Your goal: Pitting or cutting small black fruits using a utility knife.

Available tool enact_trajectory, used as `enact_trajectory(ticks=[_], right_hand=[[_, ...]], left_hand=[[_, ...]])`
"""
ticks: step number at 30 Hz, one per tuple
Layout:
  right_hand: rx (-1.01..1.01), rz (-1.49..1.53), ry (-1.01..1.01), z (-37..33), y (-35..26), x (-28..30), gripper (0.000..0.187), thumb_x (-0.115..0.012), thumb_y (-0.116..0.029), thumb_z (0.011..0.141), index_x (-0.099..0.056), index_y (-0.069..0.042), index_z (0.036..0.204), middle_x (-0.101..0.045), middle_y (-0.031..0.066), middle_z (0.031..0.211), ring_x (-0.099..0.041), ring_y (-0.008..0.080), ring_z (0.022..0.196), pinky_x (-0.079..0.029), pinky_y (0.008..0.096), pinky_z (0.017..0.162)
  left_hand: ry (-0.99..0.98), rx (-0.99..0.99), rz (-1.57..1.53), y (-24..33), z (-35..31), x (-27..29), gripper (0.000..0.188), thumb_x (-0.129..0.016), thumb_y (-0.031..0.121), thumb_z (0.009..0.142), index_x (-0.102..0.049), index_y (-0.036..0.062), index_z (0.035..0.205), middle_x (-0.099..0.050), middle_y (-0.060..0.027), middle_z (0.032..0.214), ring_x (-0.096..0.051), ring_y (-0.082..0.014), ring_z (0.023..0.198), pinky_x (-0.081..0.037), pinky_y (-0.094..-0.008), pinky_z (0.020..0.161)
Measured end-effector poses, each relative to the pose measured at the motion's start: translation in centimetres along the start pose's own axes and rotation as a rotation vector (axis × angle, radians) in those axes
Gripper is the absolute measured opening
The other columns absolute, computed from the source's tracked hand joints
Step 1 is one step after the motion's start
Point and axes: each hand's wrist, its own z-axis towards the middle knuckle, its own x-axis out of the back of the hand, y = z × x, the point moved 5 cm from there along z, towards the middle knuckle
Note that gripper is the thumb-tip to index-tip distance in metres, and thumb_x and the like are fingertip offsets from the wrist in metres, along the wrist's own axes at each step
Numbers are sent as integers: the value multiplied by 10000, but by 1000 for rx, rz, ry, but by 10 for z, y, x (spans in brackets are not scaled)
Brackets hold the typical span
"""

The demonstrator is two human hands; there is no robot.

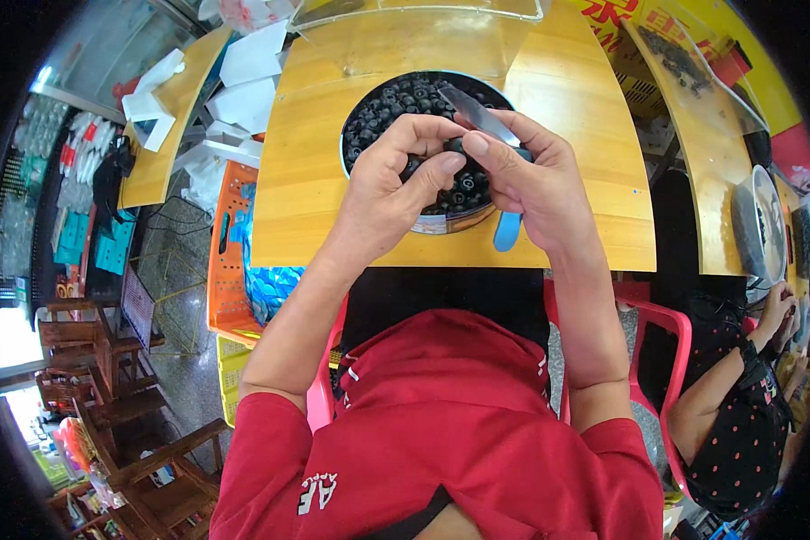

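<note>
pinching one small, round, dark fruit (441, 164) over the round metal bowl (450, 221) heaped with glossy dark fruits, the left hand (391, 180) clamps it; the right hand (531, 175) grips a blue-handled knife (479, 114) above the smooth yellow wooden table (306, 180).

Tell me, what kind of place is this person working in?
Probably a small food stall or workshop. A wooden table holds a round bowl of small dark fruits, the right hand works a knife, and plastic crates stand beside it.
</note>
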Motion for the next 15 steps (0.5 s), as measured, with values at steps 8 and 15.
enact_trajectory(ticks=[8, 15], right_hand=[[-23, 71, -4, 0, 2, -3, 258, -664, -128, 879, -636, -27, 1115, -465, -99, 631, -338, -31, 476, -257, 144, 409], [-41, 124, -63, -2, 1, -8, 244, -640, -116, 892, -634, -29, 1119, -441, -100, 616, -334, -29, 474, -252, 146, 407]], left_hand=[[-21, 32, 0, -4, 1, 2, 213, -602, 108, 916, -546, 31, 1107, -577, -1, 869, -512, -48, 741, -426, -194, 591], [-16, 16, -125, -5, -3, 4, 229, -608, 114, 914, -547, 39, 1122, -578, 0, 908, -508, -41, 770, -419, -179, 572]])
